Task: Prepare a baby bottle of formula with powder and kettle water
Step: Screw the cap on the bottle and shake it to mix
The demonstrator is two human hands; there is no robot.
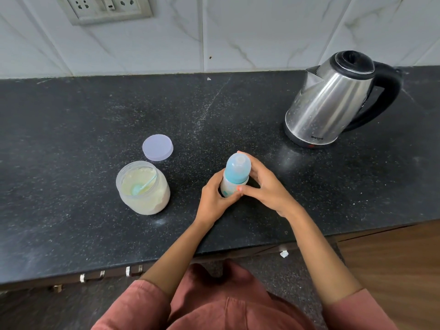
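Note:
A baby bottle [234, 178] with a blue collar and a translucent cap stands upright on the black counter [71, 120]. My left hand [214, 198] grips its lower body from the left. My right hand [264, 184] curls round the collar and cap from the right, thumb on the bottle's front. To the left stands an open jar of pale formula powder [145, 194] with a light blue scoop [142, 185] lying inside it. The jar's lilac lid [157, 147] lies flat behind the jar. A steel kettle [333, 101] with a black handle stands at the back right.
A tiled wall with a socket plate [107, 8] rises behind the counter. The counter's front edge runs below my forearms, with drawer handles [133, 270] under it at the left and a wooden panel [392, 258] at the right.

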